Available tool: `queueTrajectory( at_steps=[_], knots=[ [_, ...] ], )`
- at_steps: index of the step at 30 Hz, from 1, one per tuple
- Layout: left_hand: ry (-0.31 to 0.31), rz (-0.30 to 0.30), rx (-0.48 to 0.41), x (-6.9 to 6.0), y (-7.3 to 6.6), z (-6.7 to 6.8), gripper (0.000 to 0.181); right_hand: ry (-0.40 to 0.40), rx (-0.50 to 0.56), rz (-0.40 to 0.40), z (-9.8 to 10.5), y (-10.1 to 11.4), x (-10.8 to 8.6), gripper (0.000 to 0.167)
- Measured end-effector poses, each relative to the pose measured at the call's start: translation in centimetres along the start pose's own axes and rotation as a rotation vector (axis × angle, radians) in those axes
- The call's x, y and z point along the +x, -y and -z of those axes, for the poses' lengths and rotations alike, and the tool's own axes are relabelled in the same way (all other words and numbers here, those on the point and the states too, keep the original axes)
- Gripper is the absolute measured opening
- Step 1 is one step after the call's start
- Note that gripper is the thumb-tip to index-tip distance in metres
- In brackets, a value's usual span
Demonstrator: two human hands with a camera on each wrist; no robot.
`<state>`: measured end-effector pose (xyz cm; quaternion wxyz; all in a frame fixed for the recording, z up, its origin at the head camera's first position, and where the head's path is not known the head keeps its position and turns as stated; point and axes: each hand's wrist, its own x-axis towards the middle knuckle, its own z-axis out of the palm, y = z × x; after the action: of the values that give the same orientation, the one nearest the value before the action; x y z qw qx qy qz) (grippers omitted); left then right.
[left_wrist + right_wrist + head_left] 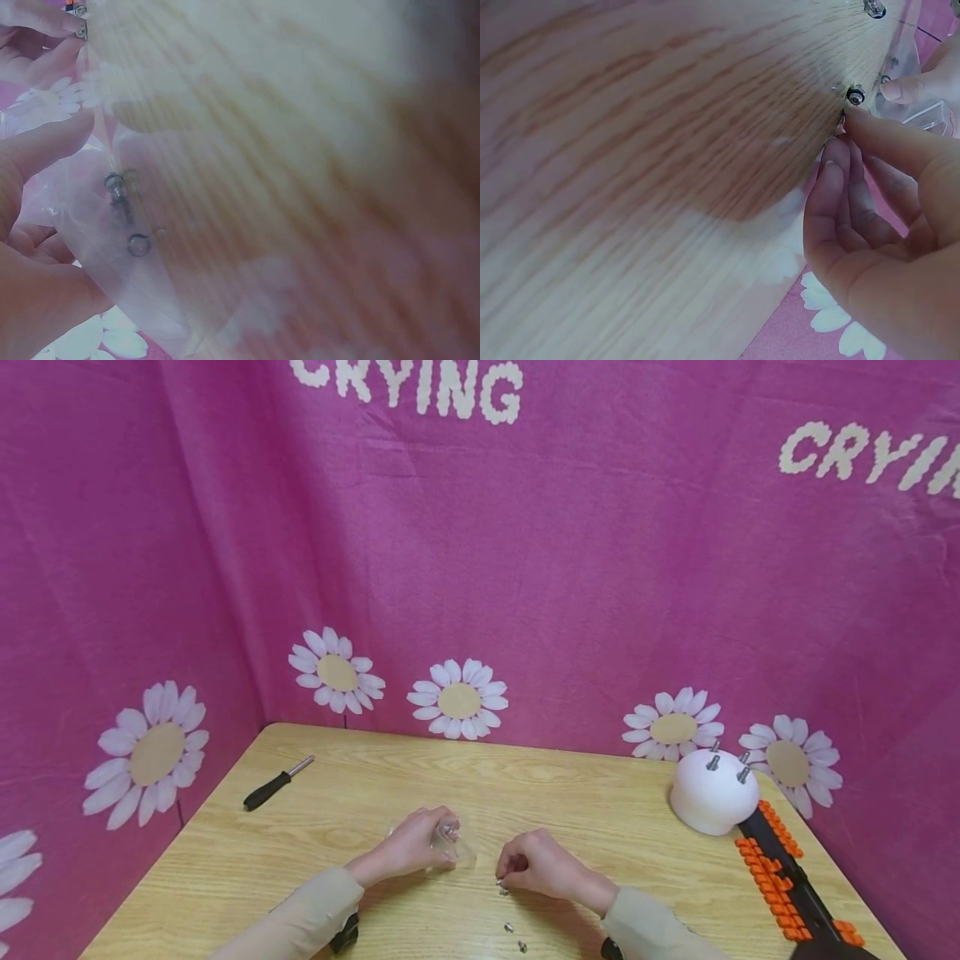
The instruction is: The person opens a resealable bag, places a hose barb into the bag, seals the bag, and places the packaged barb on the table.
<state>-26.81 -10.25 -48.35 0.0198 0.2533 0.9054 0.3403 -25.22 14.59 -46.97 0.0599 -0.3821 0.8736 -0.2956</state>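
My left hand (408,846) grips a clear plastic bag (463,850) of small silvery metal fasteners (115,184) over the pale wood-grain table (525,785); rightward, my right hand (547,865) narrowly pinches 1 small metal piece (499,882), 2 loose metal bits (508,927) lying nearer me.

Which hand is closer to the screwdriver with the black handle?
The left hand. It holds a clear bag to the right of the screwdriver and closer to the person; the right hand is farther right, at some small metal pieces.
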Motion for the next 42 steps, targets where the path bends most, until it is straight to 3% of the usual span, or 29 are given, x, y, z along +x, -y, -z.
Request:
queueTrajectory(
  at_steps=[6,12,22,29,35,42],
  knots=[
    [-0.002,0.003,-0.003,0.0,-0.1,0.0,0.045,-0.004,0.041,-0.029,0.4,0.1,0.1,0.005],
    [-0.01,0.005,0.002,0.0,-0.2,0.0,0.045,-0.078,0.059,-0.018,0.9,0.1,0.8,0.007],
    [-0.011,-0.024,0.008,0.1,-0.1,0.2,0.044,-0.132,0.009,-0.011,1.4,1.3,3.3,0.008],
    [-0.019,-0.053,0.03,0.0,0.0,0.2,0.045,-0.121,0.026,0.005,1.1,2.0,4.8,0.002],
    [-0.01,-0.029,0.027,0.1,-0.2,0.3,0.044,-0.113,0.033,-0.004,1.1,1.9,4.7,0.005],
    [-0.008,-0.006,0.024,0.0,-0.2,0.2,0.045,-0.089,0.03,-0.008,1.5,1.3,3.3,0.002]
  ],
)
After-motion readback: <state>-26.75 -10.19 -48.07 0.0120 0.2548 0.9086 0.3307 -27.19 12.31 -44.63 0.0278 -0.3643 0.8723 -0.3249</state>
